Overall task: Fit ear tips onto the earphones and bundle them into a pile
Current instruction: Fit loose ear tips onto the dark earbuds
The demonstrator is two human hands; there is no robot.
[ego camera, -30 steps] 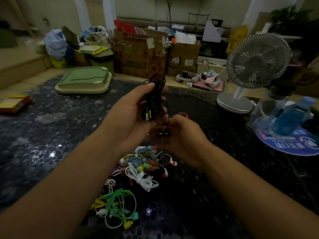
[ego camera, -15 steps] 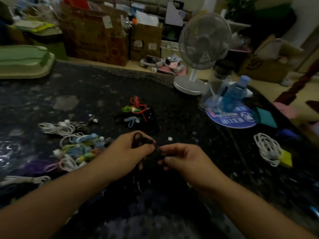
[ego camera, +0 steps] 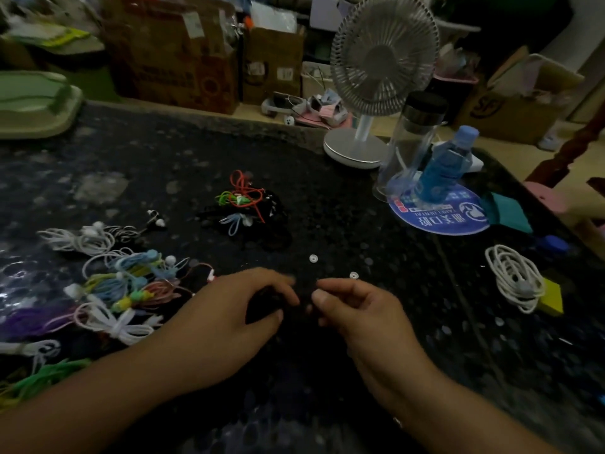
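The dark speckled tabletop fills most of the frame, and it is dim out here. Top centre right, a white desk fan stands on its round base at the table's far edge, with cardboard boxes stacked behind it along the top. Far left edge, a pale green tray sits on the table. Right of the fan's base, a clear bottle with a black cap stands beside a blue bottle, both on a round blue mat.

Down to the hands now, lower centre. The left hand curls its fingers round a black earphone bundle, gripping it low over the table. The right hand is just beside it, thumb and forefinger drawn together; what they pinch, if anything, is lost in the dark.

Left of the hands lies a spread of coloured earphone bundles, white, blue, pink and green. At middle centre, a smaller pile with red and green cords. At the right edge, a coiled white cable leans on a yellow block.

Just beyond the right hand, two small white ear tips lie loose on the table.
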